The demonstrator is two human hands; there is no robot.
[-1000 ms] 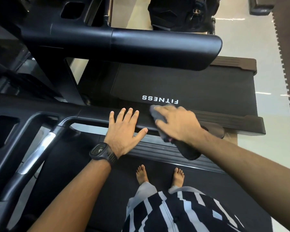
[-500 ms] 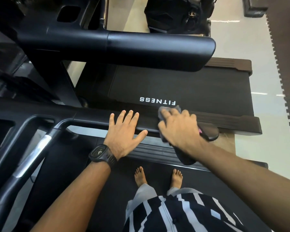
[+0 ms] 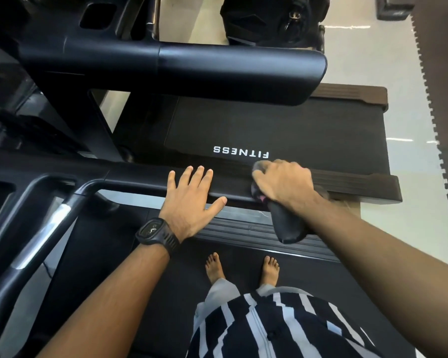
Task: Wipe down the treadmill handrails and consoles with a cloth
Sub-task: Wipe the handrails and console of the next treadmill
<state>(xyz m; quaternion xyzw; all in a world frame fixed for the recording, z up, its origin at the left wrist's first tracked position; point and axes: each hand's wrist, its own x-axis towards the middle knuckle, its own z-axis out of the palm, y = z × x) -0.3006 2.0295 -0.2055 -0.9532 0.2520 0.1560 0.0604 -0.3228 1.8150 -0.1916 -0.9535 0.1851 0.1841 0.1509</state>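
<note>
The dark cloth is bunched under my right hand on the black handrail, its loose end hanging below my wrist. My right fingers curl round it; my left hand lies flat and spread on the same rail just beside. Beyond the rail lies another treadmill's belt, marked FITNESS.

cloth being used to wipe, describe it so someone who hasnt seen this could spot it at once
Find the black handrail running across the middle of the view, just below the white FITNESS lettering. The right hand grips the cloth on that rail, to the right of the flat left hand. It is the only soft thing there: dark, bunched, one end hanging below the wrist.
</note>
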